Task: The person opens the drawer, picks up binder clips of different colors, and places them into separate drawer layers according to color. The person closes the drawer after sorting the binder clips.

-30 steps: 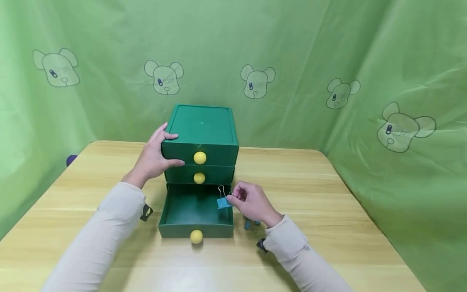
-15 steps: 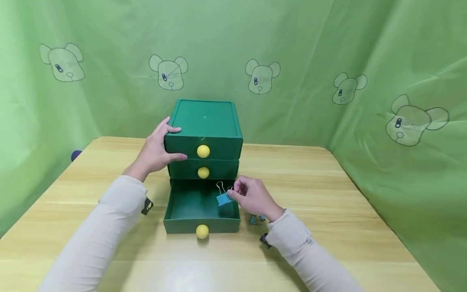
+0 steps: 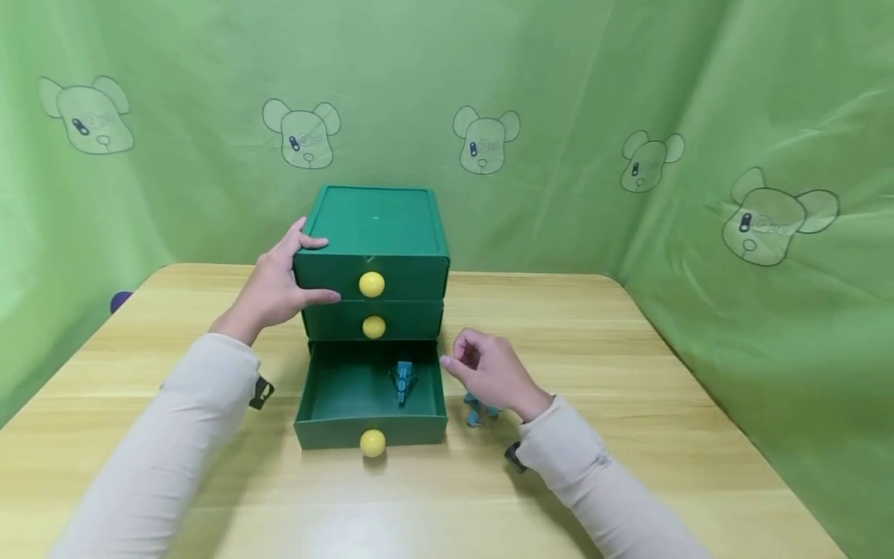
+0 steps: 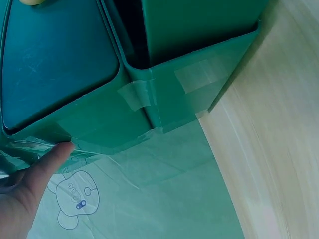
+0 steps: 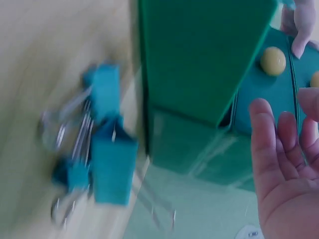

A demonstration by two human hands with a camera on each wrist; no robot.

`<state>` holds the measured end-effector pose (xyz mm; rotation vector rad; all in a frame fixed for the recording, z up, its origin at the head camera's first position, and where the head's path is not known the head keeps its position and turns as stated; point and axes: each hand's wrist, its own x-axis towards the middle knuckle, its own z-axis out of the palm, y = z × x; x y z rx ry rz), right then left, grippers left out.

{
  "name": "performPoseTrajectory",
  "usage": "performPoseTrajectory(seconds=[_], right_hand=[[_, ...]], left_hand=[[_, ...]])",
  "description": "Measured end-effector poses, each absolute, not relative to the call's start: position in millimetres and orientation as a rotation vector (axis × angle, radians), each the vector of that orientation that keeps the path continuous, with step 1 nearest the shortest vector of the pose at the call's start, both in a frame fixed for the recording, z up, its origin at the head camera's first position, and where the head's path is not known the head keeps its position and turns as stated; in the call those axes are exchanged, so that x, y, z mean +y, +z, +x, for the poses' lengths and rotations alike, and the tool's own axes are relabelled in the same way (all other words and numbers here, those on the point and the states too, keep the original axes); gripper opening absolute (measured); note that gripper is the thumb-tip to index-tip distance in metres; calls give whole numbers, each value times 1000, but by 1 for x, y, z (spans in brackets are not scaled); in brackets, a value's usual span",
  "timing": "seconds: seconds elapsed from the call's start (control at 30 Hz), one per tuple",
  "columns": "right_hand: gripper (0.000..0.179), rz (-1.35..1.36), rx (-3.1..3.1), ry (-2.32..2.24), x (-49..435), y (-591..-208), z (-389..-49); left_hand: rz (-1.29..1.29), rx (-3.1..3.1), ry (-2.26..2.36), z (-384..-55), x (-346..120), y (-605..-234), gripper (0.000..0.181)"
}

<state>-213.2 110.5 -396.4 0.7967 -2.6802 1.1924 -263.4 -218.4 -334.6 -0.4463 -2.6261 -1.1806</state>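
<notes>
A green three-tier drawer cabinet point(image 3: 377, 221) with yellow round knobs stands on the table, its bottom drawer point(image 3: 342, 392) pulled out. My left hand point(image 3: 268, 287) grips the cabinet's upper left corner, thumb across the front and a finger over the top. A blue binder clip point(image 3: 403, 380) shows inside the bottom drawer, towards its right side. Just right of that drawer is my right hand point(image 3: 494, 373), its fingers loosely bent and holding nothing. Below it, several blue binder clips point(image 5: 114, 169) with metal wire handles lie on the table beside the cabinet.
The wooden table point(image 3: 601, 458) reaches out on both sides of the cabinet. A green curtain point(image 3: 559, 78) with bear-head prints hangs behind and along the sides. Clear tape point(image 4: 137, 94) runs across the cabinet's side. At the table's left edge shows a purple round thing point(image 3: 120, 300).
My right hand has let go of the binder clip, which now shows in the bottom drawer, and has drawn slightly right. The left hand keeps its hold; the head view has shifted a little.
</notes>
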Motion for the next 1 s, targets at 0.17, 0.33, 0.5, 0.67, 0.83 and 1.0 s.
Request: performPoseTrajectory(seconds=[0.17,0.33,0.5,0.67,0.83,1.0], right_hand=[[16,715,-2771,1120,124,-393,-215],[13,724,-2864,1007,133,-394,-220],[24,741,-3014,805,143,-402,-221],[35,811,-3104,659,146,-412,-224],[38,818,-3146,608,144,-418,-228],[38,825,-3139,600,144,-422,-231]], left_hand=[[-438,-2639,-1194,-262,-221,-330,77],[-446,-2643,-1217,-266,-221,-327,81],[-448,-2655,-1241,-269,-219,-329,81],[-436,-2644,-1269,-269,-219,-331,82],[-424,-2636,-1272,-268,-218,-332,80],[-430,-2629,-1275,-268,-215,-332,78]])
